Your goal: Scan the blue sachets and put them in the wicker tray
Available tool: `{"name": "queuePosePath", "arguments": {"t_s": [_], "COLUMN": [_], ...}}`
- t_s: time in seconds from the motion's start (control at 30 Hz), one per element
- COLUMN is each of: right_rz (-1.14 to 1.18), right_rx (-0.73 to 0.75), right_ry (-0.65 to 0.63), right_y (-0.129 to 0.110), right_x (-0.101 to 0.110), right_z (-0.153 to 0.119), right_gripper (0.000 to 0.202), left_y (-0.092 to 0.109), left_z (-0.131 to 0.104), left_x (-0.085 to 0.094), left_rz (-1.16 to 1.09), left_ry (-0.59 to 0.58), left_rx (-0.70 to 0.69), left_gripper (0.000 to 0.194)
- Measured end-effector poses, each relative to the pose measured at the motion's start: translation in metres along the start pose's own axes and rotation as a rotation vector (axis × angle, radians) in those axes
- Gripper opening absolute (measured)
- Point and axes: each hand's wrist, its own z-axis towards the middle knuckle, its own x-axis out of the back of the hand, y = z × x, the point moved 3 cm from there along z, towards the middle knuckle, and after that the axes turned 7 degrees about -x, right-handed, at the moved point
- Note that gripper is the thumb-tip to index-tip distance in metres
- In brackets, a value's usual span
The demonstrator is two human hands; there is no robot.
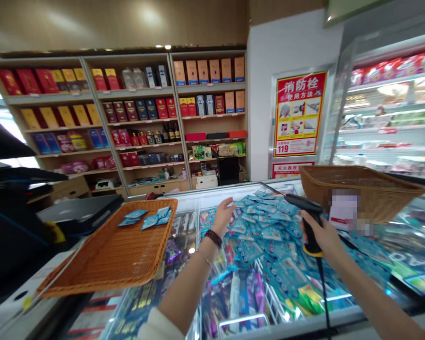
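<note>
My right hand (320, 238) is wrapped around the grip of a black handheld barcode scanner (310, 205) with a yellow trim, its cable hanging down in front. To its left, my left hand (224, 216) reaches out with fingers apart and nothing visible in them. That hand is at the left edge of a large heap of small blue packets (269, 231), which lies on a glass-topped freezer; I cannot tell if it touches them. Several more blue packets (157, 218) lie at the far end of a shallow orange-brown wicker basket (127, 252) on the left.
A deeper brown basket (378, 189) stands behind the heap at right. Colourful wrapped goods (233, 297) show inside the freezer. Dark counter equipment (14, 245) is at far left. Shelves of boxes (141, 111) line the back wall, with a red and yellow poster (299, 113) beside them.
</note>
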Motion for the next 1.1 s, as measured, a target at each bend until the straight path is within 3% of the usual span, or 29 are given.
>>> {"name": "queuePosePath", "arguments": {"t_s": [0.17,0.33,0.43,0.5,0.57,0.67,0.83,1.0,1.1], "right_rz": [0.045,0.104,0.12,0.105,0.077,0.054,0.063,0.087,0.104], "right_rx": [-0.028,-0.093,-0.135,-0.171,-0.2,-0.228,-0.262,-0.303,-0.303], "right_ry": [-0.157,-0.39,-0.518,-0.587,-0.647,-0.697,-0.584,-0.558,-0.562], "right_y": [0.014,0.038,0.059,0.073,0.083,0.091,0.094,0.094,0.091], "right_x": [-0.07,-0.161,-0.204,-0.222,-0.231,-0.232,-0.224,-0.225,-0.226], "right_z": [-0.014,-0.052,-0.076,-0.089,-0.098,-0.103,-0.098,-0.098,-0.101], "right_gripper": [0.049,0.048,0.052,0.055,0.056,0.056,0.054,0.046,0.048], "left_y": [0.033,0.065,0.073,0.072,0.068,0.057,0.046,0.048,0.053], "left_z": [0.009,0.008,0.004,0.001,0.0,-0.001,-0.003,-0.006,-0.008], "left_x": [0.118,0.237,0.291,0.317,0.332,0.34,0.34,0.341,0.34], "left_rz": [0.295,0.864,1.189,1.279,1.303,1.338,1.37,1.398,1.448], "left_ry": [0.127,0.221,0.212,0.216,0.236,0.261,0.339,0.265,0.267], "left_rx": [-0.013,0.03,0.2,0.321,0.406,0.474,0.5,0.479,0.435], "left_gripper": [0.033,0.039,0.043,0.043,0.042,0.051,0.073,0.037,0.047]}}
